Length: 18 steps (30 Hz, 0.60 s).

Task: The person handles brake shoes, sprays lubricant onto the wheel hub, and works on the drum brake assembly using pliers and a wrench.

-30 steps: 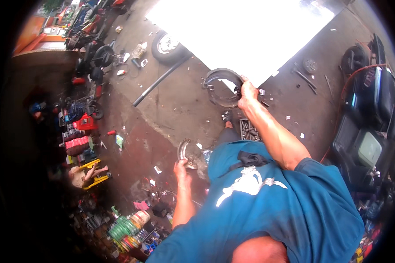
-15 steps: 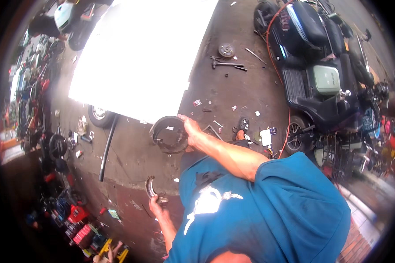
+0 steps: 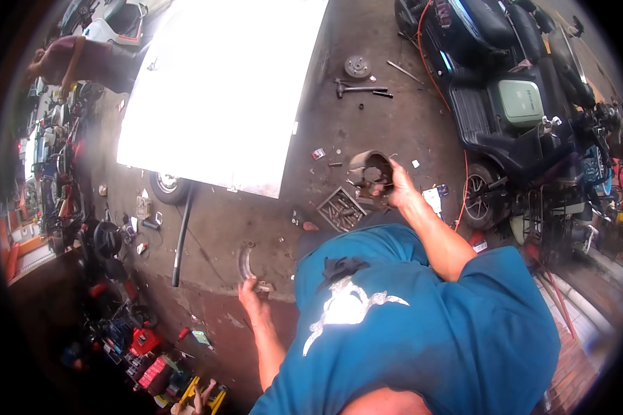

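Parts-handling, I'd judge: left hand grips curved strip, 10 o'clock, right hand grips curved band, 12 o'clock (next likely wants steady grips)

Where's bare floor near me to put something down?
Two patches look open: floor between the long bar and the curved piece in your left hand, and a strip between the white panel and hammer. Crowded: around the parts tray, near your right hand's round part, beside the scooter wheel.
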{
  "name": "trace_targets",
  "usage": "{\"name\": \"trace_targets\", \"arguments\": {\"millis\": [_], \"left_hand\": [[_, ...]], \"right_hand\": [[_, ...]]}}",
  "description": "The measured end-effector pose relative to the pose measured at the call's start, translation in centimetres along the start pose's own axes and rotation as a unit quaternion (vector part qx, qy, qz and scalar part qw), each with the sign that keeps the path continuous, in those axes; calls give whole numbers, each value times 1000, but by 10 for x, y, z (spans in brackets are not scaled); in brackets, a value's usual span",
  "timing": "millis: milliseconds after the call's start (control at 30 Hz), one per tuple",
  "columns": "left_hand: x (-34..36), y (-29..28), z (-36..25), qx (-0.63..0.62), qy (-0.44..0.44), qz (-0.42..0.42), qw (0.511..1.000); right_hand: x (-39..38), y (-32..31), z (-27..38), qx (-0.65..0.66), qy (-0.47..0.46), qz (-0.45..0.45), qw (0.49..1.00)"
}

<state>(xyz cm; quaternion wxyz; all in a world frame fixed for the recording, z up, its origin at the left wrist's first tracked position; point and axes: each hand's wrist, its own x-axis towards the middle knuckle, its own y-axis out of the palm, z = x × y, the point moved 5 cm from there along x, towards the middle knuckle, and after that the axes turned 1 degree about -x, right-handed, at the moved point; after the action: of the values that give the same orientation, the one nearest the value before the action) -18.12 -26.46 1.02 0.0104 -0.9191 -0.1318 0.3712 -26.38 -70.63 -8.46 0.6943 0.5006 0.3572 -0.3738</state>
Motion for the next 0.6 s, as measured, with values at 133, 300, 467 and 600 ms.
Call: {"name": "trace_targets", "arguments": {"millis": [133,300,467,600], "left_hand": [[-2,-3,3,10,-7,-10,1000],[2,-11,24,5,-27,-56,998],[1,-29,48,-51,-15,-91,994],[-10,-23,46,-73,22,-111,991]], "right_hand": [[-13,-24,12,38,11,29,999],[-24,-31,23,-27,-81,117,989],[0,-24,13,16,-15,87,996],[14,2,6,-34,-11,129,991]]}}
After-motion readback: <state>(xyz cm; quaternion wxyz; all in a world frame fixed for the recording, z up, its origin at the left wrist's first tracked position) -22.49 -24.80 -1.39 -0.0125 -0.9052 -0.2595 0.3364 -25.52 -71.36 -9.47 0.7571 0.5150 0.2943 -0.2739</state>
